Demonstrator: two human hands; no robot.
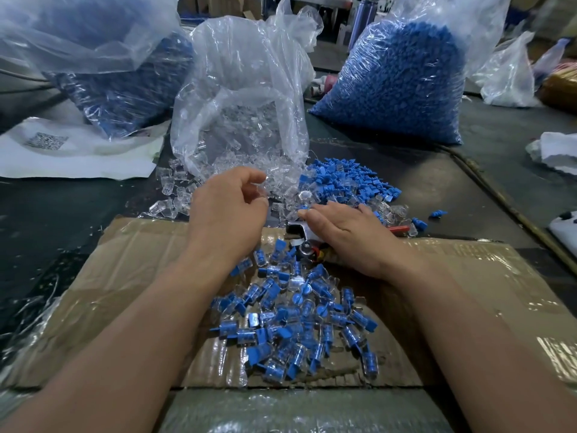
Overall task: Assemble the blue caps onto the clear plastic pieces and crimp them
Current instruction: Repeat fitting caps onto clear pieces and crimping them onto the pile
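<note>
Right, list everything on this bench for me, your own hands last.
bag of clear pieces: one, transparent, centre back
bag of blue caps: one, blue, right back
bag of mixed pieces: one, blue and clear, left back
loose blue caps: heap, blue, right of the centre bag
loose clear pieces: scattered, transparent, by the centre bag
capped pieces: heap, blue and clear, on the cardboard
cardboard: one, brown, nearest
crimping tool: one, metal, red handle, under the right hand
printed sheet: one, white, left
cloth: one, white, right edge
left hand: fingers curled round a clear piece
right hand: over the tool, grip unclear
</note>
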